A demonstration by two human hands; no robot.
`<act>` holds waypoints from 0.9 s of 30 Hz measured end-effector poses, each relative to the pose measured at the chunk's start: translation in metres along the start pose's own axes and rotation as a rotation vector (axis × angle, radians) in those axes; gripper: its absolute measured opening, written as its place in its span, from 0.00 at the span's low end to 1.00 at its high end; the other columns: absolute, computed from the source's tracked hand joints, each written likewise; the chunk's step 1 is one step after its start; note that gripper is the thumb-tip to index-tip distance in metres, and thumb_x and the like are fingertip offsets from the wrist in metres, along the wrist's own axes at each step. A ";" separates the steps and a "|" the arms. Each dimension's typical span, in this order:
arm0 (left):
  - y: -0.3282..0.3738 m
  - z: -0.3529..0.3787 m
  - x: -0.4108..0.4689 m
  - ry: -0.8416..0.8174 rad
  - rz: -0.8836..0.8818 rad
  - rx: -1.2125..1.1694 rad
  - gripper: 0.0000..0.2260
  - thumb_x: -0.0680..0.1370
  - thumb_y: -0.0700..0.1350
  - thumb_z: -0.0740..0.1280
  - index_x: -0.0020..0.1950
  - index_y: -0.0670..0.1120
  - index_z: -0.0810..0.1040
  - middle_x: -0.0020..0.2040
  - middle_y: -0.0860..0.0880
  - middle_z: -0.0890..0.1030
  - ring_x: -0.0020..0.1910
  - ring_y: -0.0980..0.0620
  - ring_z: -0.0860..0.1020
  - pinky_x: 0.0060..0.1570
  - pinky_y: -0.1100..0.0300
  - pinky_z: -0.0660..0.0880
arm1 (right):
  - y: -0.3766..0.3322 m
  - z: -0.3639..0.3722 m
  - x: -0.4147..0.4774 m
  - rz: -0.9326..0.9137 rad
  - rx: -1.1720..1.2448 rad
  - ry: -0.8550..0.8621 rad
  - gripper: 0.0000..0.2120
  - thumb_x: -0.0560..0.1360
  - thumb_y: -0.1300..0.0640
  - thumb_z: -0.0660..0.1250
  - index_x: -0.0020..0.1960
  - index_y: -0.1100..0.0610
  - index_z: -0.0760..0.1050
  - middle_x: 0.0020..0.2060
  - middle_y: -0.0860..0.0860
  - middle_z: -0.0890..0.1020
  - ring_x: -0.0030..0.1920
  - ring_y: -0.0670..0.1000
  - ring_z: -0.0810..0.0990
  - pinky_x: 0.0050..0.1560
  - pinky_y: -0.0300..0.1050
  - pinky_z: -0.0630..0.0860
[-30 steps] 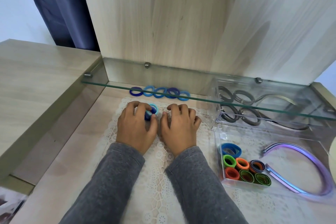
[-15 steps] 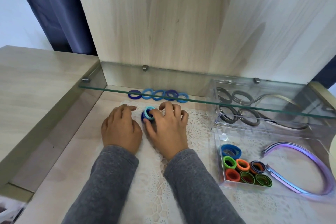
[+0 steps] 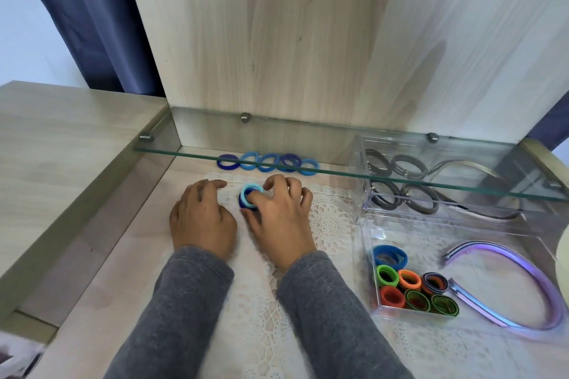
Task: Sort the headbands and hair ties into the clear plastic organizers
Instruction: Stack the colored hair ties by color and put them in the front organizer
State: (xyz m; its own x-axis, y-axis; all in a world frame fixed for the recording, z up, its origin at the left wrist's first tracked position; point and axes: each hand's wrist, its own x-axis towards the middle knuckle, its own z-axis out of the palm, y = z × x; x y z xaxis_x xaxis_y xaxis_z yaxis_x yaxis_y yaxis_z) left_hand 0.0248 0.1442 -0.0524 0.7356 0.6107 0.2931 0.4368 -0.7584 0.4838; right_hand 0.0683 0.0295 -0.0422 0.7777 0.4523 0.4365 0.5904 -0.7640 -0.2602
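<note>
Near the bench's back edge, the right hand [image 3: 278,218] pinches stacked blue hair ties [image 3: 248,197]; the left hand [image 3: 201,218] rests loosely curled, empty.

Pale wood desk [image 3: 101,280]. On it: white lace mat [image 3: 332,218], row of five blue hair ties [image 3: 267,162] at the back, two clear boxes [image 3: 369,255] at right. Glass shelf [image 3: 338,174] overhead, bare.
</note>
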 end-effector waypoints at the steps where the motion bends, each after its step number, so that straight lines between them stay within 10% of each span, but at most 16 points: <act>1: 0.000 0.000 0.000 0.004 0.001 -0.004 0.20 0.73 0.35 0.60 0.63 0.49 0.74 0.65 0.48 0.74 0.66 0.47 0.70 0.65 0.50 0.66 | 0.001 -0.001 0.000 -0.001 0.009 0.001 0.08 0.73 0.48 0.68 0.48 0.51 0.80 0.51 0.53 0.74 0.54 0.56 0.69 0.56 0.56 0.64; 12: 0.002 0.002 -0.002 -0.015 0.023 0.037 0.21 0.74 0.36 0.59 0.65 0.51 0.72 0.66 0.49 0.74 0.66 0.49 0.69 0.66 0.51 0.65 | 0.008 -0.027 -0.006 -0.080 -0.041 -0.158 0.11 0.76 0.57 0.64 0.57 0.50 0.78 0.56 0.52 0.68 0.59 0.56 0.62 0.60 0.53 0.55; 22: 0.010 -0.008 -0.012 0.160 0.294 0.000 0.20 0.67 0.42 0.54 0.53 0.49 0.80 0.49 0.50 0.82 0.47 0.47 0.79 0.54 0.50 0.68 | 0.011 -0.040 -0.024 -0.076 -0.165 -0.095 0.09 0.57 0.56 0.79 0.36 0.48 0.82 0.41 0.48 0.73 0.46 0.55 0.71 0.47 0.50 0.58; 27: 0.024 -0.022 -0.031 -0.029 0.294 -0.065 0.23 0.67 0.44 0.53 0.56 0.53 0.79 0.49 0.55 0.83 0.50 0.52 0.79 0.58 0.53 0.64 | 0.015 -0.056 -0.036 -0.103 -0.163 -0.070 0.08 0.59 0.54 0.78 0.37 0.49 0.83 0.41 0.49 0.74 0.47 0.55 0.71 0.47 0.51 0.62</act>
State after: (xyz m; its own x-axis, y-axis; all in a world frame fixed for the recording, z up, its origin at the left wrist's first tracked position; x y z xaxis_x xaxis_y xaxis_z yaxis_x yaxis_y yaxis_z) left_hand 0.0007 0.1122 -0.0320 0.8403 0.3596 0.4056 0.1694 -0.8850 0.4337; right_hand 0.0371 -0.0240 -0.0136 0.7315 0.5583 0.3915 0.6290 -0.7741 -0.0715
